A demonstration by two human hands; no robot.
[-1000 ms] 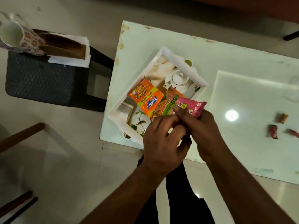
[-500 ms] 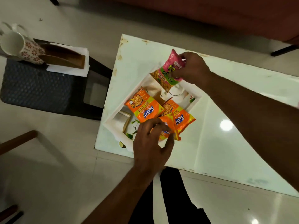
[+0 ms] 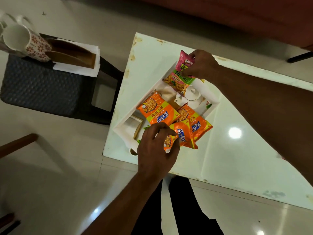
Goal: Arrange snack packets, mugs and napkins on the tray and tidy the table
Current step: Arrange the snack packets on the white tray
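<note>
A white tray [image 3: 213, 103] with a printed teapot picture sits on the white table [image 3: 237, 158]. Three orange snack packets lie in it: one [image 3: 156, 110] at the left, one [image 3: 197, 123] at the right, and one [image 3: 182, 135] at the near rim. My left hand [image 3: 156, 150] pinches that near orange packet. My right hand [image 3: 202, 64] holds a pink and green snack packet [image 3: 181, 75] by its top over the tray's far corner. A flowered mug [image 3: 28, 42] and white napkins [image 3: 79, 70] rest on a dark stool to the left.
The dark woven stool [image 3: 42, 89] stands left of the table, with a wooden napkin holder [image 3: 71, 55] on the napkins. A reddish sofa [image 3: 237, 17] runs behind the table. Wooden furniture legs [image 3: 17, 145] show at the left edge. My legs are below the table's near edge.
My hands have separated: the right one carried the pink packet from the tray's near side to its far corner. The left one stayed low and took hold of an orange packet.
</note>
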